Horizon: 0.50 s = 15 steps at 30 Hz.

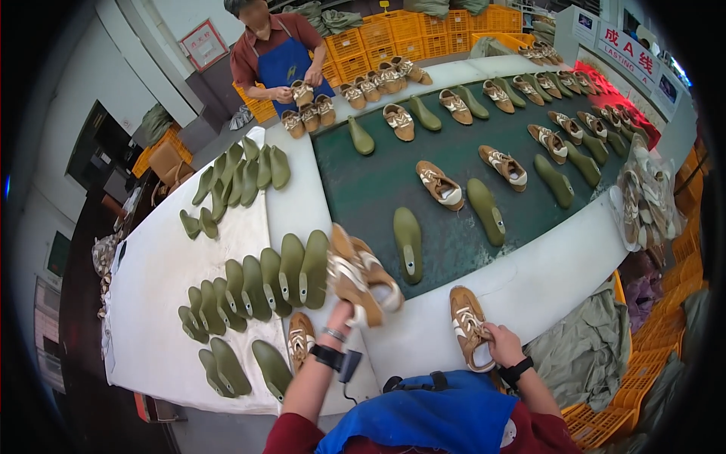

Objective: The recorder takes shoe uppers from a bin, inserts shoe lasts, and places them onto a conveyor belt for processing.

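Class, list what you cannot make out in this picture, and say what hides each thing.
All in the head view:
Left hand's grip: largely hidden behind the tan shoes it holds.
Heel of the lying shoe: covered by the left forearm.
Count inside the clear bag: obscured by plastic and overlap.
Far shoes' stitching: too small.
Right-side crates: cut off by the dark rim.

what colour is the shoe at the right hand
The shoe is brown with white trim; head view.

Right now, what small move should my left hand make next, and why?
Perhaps lower the two brown shoes in your left hand to the white table: both hands are occupied, as your right hand holds another shoe, and a bare stretch of table lies between the hands.
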Motion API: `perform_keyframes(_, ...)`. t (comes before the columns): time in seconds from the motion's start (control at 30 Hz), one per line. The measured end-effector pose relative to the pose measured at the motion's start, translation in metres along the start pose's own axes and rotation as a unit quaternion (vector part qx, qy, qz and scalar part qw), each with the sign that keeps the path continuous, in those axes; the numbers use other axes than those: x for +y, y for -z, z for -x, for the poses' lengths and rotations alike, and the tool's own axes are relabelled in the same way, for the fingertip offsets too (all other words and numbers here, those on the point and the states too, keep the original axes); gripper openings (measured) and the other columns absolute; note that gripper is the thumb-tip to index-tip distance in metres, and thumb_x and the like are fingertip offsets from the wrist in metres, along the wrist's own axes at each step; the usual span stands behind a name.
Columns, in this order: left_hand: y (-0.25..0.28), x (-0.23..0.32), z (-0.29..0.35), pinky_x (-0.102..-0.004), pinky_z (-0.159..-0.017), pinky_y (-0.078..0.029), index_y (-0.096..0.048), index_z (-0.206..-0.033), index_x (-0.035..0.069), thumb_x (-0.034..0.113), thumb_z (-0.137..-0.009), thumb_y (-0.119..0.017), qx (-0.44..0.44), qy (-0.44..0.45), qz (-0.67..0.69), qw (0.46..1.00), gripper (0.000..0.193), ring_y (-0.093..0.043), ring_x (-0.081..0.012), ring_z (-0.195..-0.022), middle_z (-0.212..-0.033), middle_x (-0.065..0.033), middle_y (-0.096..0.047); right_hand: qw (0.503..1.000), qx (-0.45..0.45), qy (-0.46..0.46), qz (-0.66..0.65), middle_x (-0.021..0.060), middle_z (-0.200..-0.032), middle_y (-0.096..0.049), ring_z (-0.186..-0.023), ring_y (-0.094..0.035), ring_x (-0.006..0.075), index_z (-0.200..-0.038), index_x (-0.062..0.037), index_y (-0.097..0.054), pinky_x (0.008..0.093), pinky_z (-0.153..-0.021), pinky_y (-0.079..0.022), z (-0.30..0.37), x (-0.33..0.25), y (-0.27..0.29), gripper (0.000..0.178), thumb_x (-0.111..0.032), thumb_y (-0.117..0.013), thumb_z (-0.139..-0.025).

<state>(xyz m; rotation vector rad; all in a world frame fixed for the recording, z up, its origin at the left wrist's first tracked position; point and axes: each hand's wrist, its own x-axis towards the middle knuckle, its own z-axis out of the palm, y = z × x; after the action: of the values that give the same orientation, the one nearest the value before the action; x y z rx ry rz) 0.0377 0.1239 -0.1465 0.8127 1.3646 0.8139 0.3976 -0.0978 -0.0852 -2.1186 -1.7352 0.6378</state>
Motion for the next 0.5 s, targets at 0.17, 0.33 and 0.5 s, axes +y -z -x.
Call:
perform_keyframes(0.17,0.08,0.162,-0.089,-0.0416,-0.095,-0.041,-0.044,-0.125,0.014,0.031,-0.089,-0.05,-0.01,-0.028,0.213,0.977,0.04,-0.047,-0.0212,-0.113,-0.124,-0.008,-0.049,1.0,-0.009,-0.002,0.004,0.0143,-0.079,-0.054,-0.069,-0.057,0.0349,-0.109,-0.0181,-0.054,0.0439,-0.063,-0.047,-0.001,-0.004,0.002,0.039,-0.004,-0.055,-0.073)
perform_keyframes(0.33,0.108,0.271,-0.134,-0.0477,-0.082,-0.044,-0.039,-0.124,0.013,0.04,-0.077,-0.064,0.145,0.008,-0.004,0.989,0.06,-0.047,-0.03,-0.105,-0.125,-0.0135,-0.041,0.999,-0.022,-0.036,0.017,0.0137,-0.08,-0.055,-0.069,-0.058,0.0343,-0.109,-0.021,-0.055,0.0429,-0.064,-0.048,-0.003,-0.006,0.001,0.035,-0.01,-0.053,-0.076)
perform_keyframes(0.5,0.099,0.251,-0.12,-0.0385,-0.071,-0.042,-0.051,-0.112,0.014,0.035,-0.076,-0.064,0.176,-0.071,-0.091,0.978,0.044,-0.046,-0.0191,-0.091,-0.105,0.0,-0.046,0.999,-0.032,-0.033,0.01,0.0134,-0.079,-0.056,-0.071,-0.058,0.0341,-0.108,-0.0207,-0.057,0.0426,-0.064,-0.048,-0.005,-0.011,0.006,0.034,-0.011,-0.054,-0.075)
